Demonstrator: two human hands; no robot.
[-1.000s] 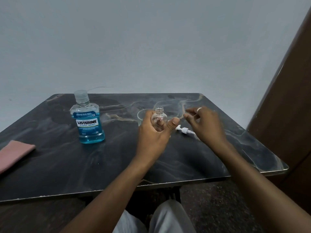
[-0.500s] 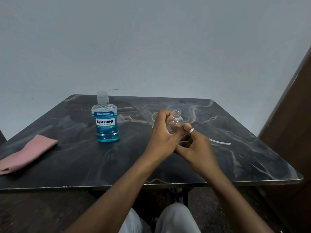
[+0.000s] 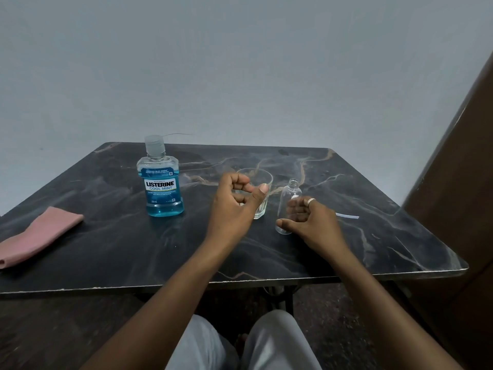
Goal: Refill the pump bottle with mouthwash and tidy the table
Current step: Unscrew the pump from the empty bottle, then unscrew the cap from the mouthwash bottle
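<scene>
The small clear pump bottle (image 3: pixel 291 193) stands uncapped and slightly tilted on the dark marble table (image 3: pixel 120 244), right of centre. My right hand (image 3: pixel 313 222) grips its lower half, thumb at the base and fingers round the far side. My left hand (image 3: pixel 234 206) hovers just left of it, in front of an empty glass (image 3: pixel 264 180), fingers loosely curled and holding nothing. The blue Listerine mouthwash bottle (image 3: pixel 162 188), cap on, stands further left. A white tube of the pump (image 3: pixel 348 216) pokes out on the table behind my right hand; the pump head is hidden.
A folded pink cloth (image 3: pixel 40 233) lies at the table's left edge. A brown wooden panel (image 3: pixel 458 182) rises close to the table's right side. A plain wall stands behind the table, and my knees are under its near edge.
The pump bottle passed from my left hand to my right, which now holds it low at the table. My left hand let go and drew left. The camera view shifted rightward.
</scene>
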